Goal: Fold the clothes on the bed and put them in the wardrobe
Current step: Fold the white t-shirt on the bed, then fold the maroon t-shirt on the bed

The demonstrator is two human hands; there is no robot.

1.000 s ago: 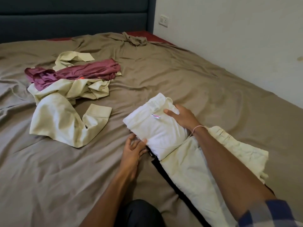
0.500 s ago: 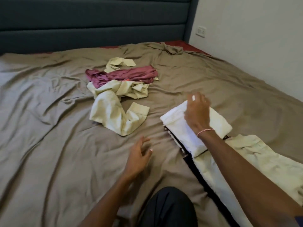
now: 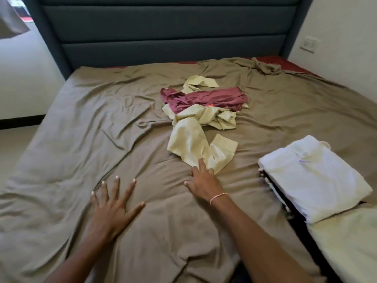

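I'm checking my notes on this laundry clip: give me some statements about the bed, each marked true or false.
The left hand lies flat on the sheet, fingers spread. True.
The folded white garment lies at the right, touched by neither hand. True.
The right hand rests on the folded white garment. False: it touches the pale yellow garment.
The maroon garment is neatly folded. False: it lies crumpled among the pale yellow cloth.
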